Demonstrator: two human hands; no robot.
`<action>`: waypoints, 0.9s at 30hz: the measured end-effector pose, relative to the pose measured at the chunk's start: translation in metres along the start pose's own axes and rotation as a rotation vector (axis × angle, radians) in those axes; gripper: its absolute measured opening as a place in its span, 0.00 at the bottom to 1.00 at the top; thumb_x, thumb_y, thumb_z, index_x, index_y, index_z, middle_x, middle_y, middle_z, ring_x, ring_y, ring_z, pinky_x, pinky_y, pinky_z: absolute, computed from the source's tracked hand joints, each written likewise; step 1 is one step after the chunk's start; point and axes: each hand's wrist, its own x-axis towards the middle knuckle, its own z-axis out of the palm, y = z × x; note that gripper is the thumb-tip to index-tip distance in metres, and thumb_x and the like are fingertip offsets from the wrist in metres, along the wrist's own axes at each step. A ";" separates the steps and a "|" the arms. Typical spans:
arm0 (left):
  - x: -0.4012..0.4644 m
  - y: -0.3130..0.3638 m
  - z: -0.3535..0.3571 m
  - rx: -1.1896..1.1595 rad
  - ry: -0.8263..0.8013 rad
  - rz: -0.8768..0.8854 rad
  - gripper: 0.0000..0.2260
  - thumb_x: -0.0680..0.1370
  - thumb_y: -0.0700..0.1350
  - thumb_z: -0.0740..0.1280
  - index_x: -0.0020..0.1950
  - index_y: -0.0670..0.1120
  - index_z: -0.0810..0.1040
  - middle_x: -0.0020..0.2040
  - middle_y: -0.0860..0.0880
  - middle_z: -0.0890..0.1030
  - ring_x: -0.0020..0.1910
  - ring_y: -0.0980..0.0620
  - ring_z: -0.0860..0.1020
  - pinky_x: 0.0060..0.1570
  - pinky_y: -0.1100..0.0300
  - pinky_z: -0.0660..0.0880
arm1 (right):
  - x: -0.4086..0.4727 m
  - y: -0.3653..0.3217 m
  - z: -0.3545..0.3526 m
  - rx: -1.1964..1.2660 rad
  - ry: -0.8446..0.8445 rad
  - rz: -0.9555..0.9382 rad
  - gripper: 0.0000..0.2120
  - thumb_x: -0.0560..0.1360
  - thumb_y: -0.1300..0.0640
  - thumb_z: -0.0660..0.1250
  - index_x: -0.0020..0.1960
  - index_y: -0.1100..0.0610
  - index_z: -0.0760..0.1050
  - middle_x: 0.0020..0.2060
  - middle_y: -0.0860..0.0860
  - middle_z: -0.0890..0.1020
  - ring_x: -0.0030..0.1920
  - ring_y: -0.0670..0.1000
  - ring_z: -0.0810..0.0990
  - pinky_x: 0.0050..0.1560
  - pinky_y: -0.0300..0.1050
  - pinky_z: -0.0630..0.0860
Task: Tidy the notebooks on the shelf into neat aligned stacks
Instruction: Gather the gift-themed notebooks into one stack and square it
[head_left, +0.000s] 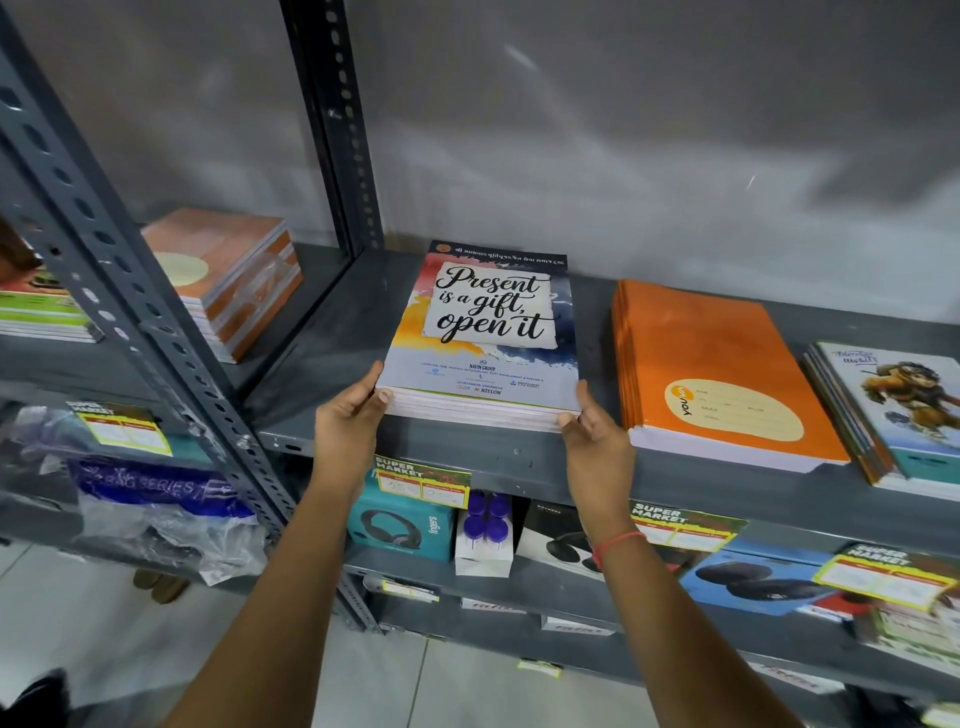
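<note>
A stack of notebooks (488, 332), its top cover reading "Present is a gift, open it", lies on the grey metal shelf (457, 449) near the front edge. My left hand (350, 415) grips the stack's near left corner, thumb on the cover. On the near right corner sits my right hand (592, 436), fingers against the stack's side. To the right lies a stack of orange notebooks (717, 364), and further right a stack with a cartoon cover (893, 410), slightly fanned.
A slotted upright post (332, 130) stands at the shelf's back left. Beyond it the neighbouring shelf holds an orange-brown notebook stack (234, 275). Below are headphone boxes (400, 525), small purple-capped bottles (485, 525) and price labels (421, 480).
</note>
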 end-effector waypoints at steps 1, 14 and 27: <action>0.000 0.000 -0.001 0.001 -0.021 -0.001 0.18 0.76 0.38 0.62 0.66 0.43 0.71 0.63 0.49 0.76 0.57 0.58 0.76 0.58 0.59 0.73 | 0.000 0.000 0.000 0.006 -0.001 0.001 0.21 0.77 0.60 0.62 0.70 0.56 0.67 0.65 0.53 0.76 0.63 0.50 0.73 0.66 0.43 0.66; 0.004 -0.009 0.000 -0.023 0.018 0.032 0.19 0.75 0.31 0.61 0.65 0.39 0.70 0.60 0.51 0.74 0.59 0.54 0.74 0.48 0.79 0.72 | 0.001 0.004 0.000 -0.020 0.007 -0.013 0.21 0.77 0.63 0.61 0.70 0.55 0.67 0.64 0.53 0.77 0.54 0.42 0.71 0.58 0.34 0.65; 0.001 -0.004 0.005 -0.053 0.089 0.007 0.16 0.76 0.38 0.64 0.64 0.42 0.73 0.59 0.52 0.77 0.55 0.58 0.76 0.50 0.75 0.74 | 0.001 0.005 0.000 -0.060 0.011 -0.043 0.21 0.77 0.60 0.61 0.70 0.54 0.66 0.64 0.53 0.77 0.54 0.42 0.70 0.59 0.33 0.64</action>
